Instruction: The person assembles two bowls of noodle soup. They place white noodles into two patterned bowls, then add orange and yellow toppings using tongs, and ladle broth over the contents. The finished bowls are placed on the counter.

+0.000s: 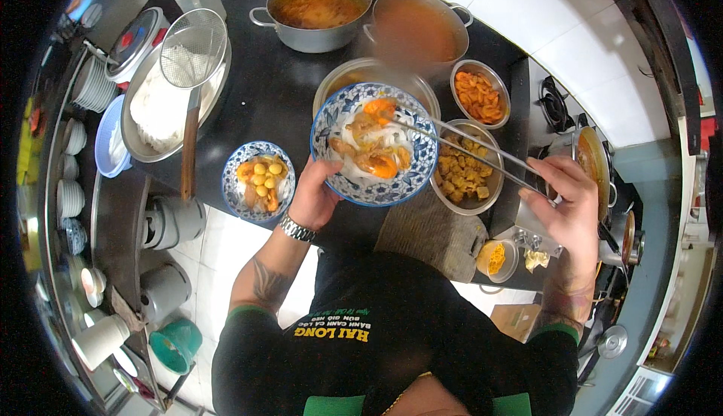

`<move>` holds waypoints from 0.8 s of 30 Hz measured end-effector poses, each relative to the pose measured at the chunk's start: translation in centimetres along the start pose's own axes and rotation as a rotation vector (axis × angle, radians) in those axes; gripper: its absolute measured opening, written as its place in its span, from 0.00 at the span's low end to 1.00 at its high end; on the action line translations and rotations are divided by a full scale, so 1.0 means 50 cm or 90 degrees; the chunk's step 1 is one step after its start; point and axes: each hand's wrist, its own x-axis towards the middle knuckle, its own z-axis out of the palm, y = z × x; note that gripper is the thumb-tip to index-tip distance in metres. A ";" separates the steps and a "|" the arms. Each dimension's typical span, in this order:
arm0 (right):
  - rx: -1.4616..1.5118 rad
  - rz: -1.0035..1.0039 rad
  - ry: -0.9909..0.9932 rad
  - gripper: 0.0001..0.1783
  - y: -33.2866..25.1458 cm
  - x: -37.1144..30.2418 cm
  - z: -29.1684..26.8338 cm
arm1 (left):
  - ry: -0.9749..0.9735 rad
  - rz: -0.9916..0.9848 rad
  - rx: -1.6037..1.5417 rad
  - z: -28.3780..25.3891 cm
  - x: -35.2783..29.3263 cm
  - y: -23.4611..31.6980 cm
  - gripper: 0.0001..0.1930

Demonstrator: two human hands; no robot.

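Observation:
My left hand grips the near left rim of a blue-and-white patterned bowl, its thumb over the edge. White noodles lie in the bowl with orange shrimp and brownish pieces on top. In my right hand is a pair of long, thin metal tongs. Their tips reach to an orange piece at the far side of the bowl. Left of my left hand, a second patterned bowl stands on the counter, holding noodles, several yellow balls and other toppings.
Two large pots of orange-red broth stand at the back. Metal bowls of orange shrimp and yellow-brown chunks sit at right. At left, a strainer lies across a basin of white noodles. A stove pot is far right.

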 end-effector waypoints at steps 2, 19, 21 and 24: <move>0.065 -0.008 -0.057 0.21 0.002 -0.005 -0.012 | 0.011 0.005 -0.003 -0.001 0.000 0.000 0.32; 0.137 0.031 -0.215 0.22 0.035 -0.002 -0.014 | 0.002 0.007 0.016 -0.006 0.001 -0.006 0.33; 0.146 0.019 -0.228 0.22 0.038 -0.002 -0.009 | 0.010 0.007 0.017 -0.004 -0.001 -0.007 0.33; 0.145 0.006 -0.211 0.23 0.042 0.003 -0.011 | 0.019 0.004 0.024 -0.003 -0.002 -0.006 0.34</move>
